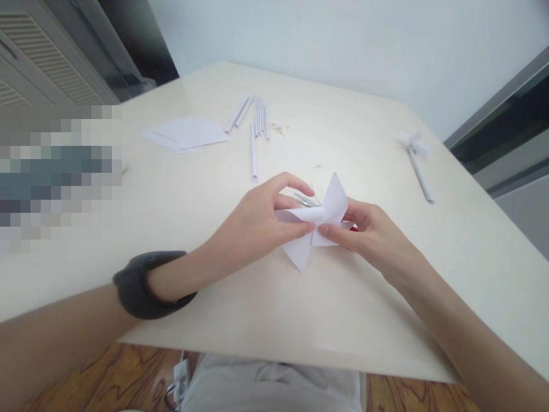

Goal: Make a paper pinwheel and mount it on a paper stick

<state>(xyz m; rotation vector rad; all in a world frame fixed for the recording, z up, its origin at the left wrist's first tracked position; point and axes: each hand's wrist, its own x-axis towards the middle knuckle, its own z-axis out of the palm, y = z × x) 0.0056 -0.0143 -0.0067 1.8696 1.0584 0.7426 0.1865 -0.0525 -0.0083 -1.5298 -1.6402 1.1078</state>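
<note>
I am holding a white paper pinwheel (319,226) over the middle of the cream counter (369,297), just above its surface. My left hand (257,226) is gripping the left vanes, thumb and fingertips (305,189) closing on the folded paper near the hub. My right hand (371,237) is pinching the centre from the other side, thumb tip meeting the left thumb at the hub; that grip is closed on the paper too.

Judgement: to do this step well, I am keeping pressure only at the hub, so the curled vanes are not being creased, and keeping the corners stacked squarely.

Pose: both forearms are coming in low from the near edge, wrists angling inward; a dark wristband (148,283) is sitting on my left wrist.

Something metallic, partly hidden, is lying behind the pinwheel. Rolled paper sticks (256,123), flat paper sheets (184,134) and a finished pinwheel (418,160) are lying well apart, farther back.
</note>
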